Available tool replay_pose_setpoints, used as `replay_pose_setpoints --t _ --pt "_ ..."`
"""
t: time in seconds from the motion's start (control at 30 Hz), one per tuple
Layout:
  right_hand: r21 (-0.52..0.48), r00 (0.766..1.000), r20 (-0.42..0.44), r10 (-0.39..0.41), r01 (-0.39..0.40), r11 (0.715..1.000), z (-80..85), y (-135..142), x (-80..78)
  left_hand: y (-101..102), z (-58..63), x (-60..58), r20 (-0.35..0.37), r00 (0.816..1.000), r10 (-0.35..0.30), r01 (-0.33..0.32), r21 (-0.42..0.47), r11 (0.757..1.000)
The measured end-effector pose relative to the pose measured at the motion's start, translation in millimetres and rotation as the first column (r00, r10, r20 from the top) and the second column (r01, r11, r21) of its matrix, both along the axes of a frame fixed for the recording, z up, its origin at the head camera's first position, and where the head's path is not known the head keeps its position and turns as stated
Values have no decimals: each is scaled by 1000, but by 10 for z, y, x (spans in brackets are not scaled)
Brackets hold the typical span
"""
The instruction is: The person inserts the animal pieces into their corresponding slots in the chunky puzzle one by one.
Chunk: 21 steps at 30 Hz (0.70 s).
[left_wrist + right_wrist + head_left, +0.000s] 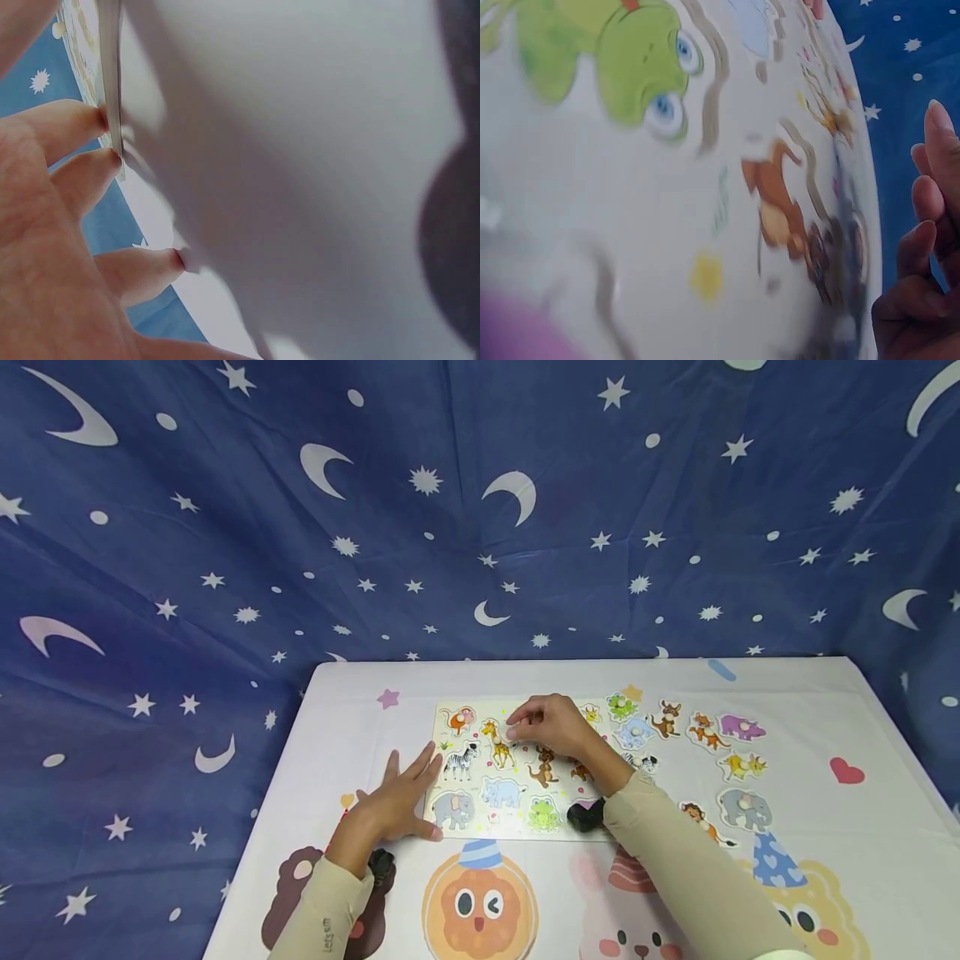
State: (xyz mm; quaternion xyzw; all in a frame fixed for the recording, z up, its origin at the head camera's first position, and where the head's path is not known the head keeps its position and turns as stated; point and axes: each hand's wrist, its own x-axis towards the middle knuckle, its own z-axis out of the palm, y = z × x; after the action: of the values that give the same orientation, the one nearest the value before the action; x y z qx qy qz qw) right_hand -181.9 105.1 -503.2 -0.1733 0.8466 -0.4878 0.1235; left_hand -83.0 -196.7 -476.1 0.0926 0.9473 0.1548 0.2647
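A white animal puzzle board (480, 832) lies flat on the table. My left hand (399, 803) is at its left side with fingers spread; in the left wrist view, fingertips (90, 161) touch the board's edge. Over the upper middle of the board is my right hand (555, 727), beside the giraffe piece (498, 747). In the right wrist view its fingers (930, 199) are loosely bent above the board, with nothing visible in them. The giraffe lies in its place and has a small knob. A monkey piece (459, 720) sits at the board's upper left corner.
Loose animal pieces lie right of the board: a frog (622, 707), a kangaroo (666, 720), a tiger (706, 732), a purple hippo (742, 727), an elephant (745, 811), a lion (705, 823) and several others. A starry blue curtain (450, 568) hangs behind the table.
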Motion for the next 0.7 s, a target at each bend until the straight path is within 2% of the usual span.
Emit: replay_pose_setpoints --t 0.33,0.7 --pt "62 995 -66 -71 75 995 206 440 139 -3 -7 3 5 1000 10 -10 -2 1000" --pt "116 971 -138 -196 213 970 283 1022 291 11 -2 2 3 1000 -2 2 -20 1000"
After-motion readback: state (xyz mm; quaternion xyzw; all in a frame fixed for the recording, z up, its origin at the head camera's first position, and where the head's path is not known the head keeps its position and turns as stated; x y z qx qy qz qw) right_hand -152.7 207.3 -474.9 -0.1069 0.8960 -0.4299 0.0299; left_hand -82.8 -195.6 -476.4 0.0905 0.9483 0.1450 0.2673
